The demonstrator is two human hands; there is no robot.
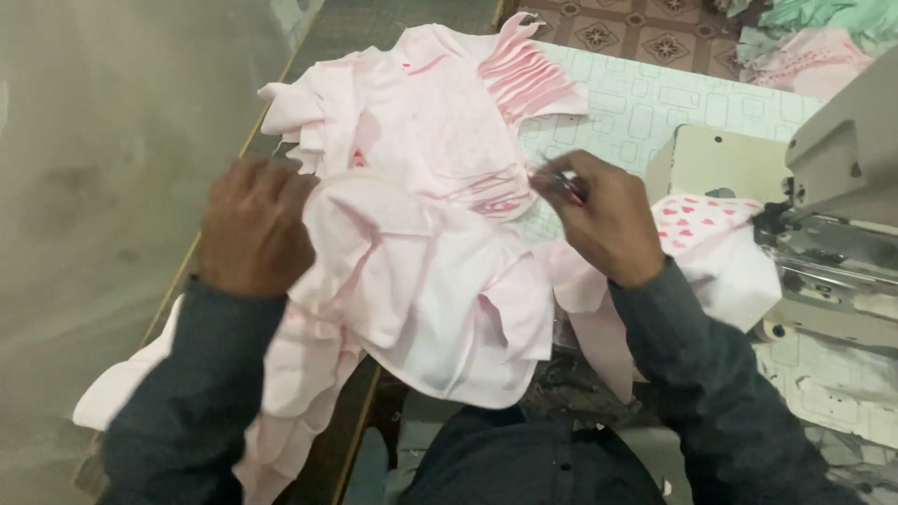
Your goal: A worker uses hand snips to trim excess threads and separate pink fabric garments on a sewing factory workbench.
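A heap of pale pink fabric pieces [426, 281] lies across the left end of a sewing table and hangs over its edge. My left hand [254, 224] presses down on the left side of the heap, fingers curled into the cloth. My right hand [603, 220] pinches a small pink-handled tool [564, 184], probably thread snips, at the edge of a pleated pink piece [496, 192]. A white piece with pink hearts [702, 220] lies just right of that hand, beside the sewing machine [832, 206].
The table top [645, 103] has a white patterned cover. More pink and green garments [814, 42] are piled at the far right on a tiled floor. The table's wooden left edge [271, 103] borders bare grey floor.
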